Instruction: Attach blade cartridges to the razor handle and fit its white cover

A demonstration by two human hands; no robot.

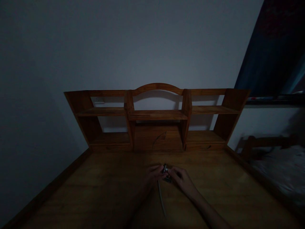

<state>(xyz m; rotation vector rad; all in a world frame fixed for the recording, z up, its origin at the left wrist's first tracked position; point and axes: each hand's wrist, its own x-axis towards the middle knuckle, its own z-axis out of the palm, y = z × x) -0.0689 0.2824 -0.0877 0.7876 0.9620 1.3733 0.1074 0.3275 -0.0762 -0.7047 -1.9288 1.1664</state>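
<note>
The room is dim. Both of my hands meet near the middle of a wooden desk [95,190]. My left hand [153,175] and my right hand [179,178] are pinched from either side on a small dark metallic object [165,169] that I cannot make out clearly. A thin pale strip or cable [161,197] runs from that object back toward me along the desktop. The fingers of both hands are curled closed around the object.
A wooden hutch [157,114] with shelves and an arched top stands at the back of the desk against a pale wall. A bed with light bedding [283,171] lies to the right. A dark curtain or window [274,54] is at upper right.
</note>
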